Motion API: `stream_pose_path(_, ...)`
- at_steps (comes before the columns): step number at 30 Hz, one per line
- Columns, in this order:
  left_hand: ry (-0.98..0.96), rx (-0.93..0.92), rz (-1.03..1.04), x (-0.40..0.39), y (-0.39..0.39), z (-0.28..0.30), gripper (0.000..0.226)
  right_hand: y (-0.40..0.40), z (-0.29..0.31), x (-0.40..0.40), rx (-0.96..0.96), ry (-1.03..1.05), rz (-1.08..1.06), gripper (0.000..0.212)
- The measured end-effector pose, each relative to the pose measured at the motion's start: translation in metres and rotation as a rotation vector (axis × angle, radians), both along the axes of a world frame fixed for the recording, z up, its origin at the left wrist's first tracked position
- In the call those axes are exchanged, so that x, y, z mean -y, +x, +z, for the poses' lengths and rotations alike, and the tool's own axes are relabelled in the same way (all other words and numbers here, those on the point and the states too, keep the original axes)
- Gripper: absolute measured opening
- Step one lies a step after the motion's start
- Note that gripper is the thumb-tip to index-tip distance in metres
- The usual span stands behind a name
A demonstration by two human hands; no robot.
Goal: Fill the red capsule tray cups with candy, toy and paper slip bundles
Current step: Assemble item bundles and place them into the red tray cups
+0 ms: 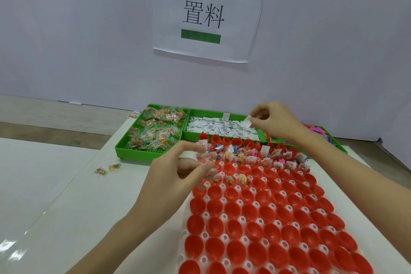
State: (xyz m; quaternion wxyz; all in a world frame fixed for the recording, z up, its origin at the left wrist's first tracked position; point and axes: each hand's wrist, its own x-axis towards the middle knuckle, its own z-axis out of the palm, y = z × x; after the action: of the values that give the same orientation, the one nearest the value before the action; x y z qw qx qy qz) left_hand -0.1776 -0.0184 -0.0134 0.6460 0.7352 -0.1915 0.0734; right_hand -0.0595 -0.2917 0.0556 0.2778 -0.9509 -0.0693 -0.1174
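Glossy red cup tray, round cups between white pegs, lies at bench's right edge; only its far rows are filled. Left hand pinches crinkly clear candy bags over tray's far-left corner. Right hand pinches white paper slip above green slip bin

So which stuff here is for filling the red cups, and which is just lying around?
For the job:
red capsule tray
candy packets bin
paper slips bin
toy bin
slip in right hand
left hand

Lying about:
two stray candy packets
wall sign
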Motion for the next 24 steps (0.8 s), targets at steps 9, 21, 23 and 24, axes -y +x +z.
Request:
stream_pose_path(9,-0.066,-0.086,-0.139,0.015,-0.018,0.007,0.014,-0.155,-0.025,-0.034,0.094,0.274,0.178,0.021)
stream_pose_path(21,-0.175,-0.254,-0.157,0.027,-0.035,0.011,0.012,-0.188,-0.056,-0.049,0.166,0.545,0.083,0.012)
stream_pose_path(23,-0.088,-0.221,-0.112,0.028,-0.036,0.009,0.016,-0.19,-0.058,-0.052,0.169,0.548,0.1,0.013)
stream_pose_path(24,-0.044,-0.21,-0.082,0.028,-0.036,0.009,0.018,-0.19,-0.059,-0.053,0.166,0.55,0.108,0.013)
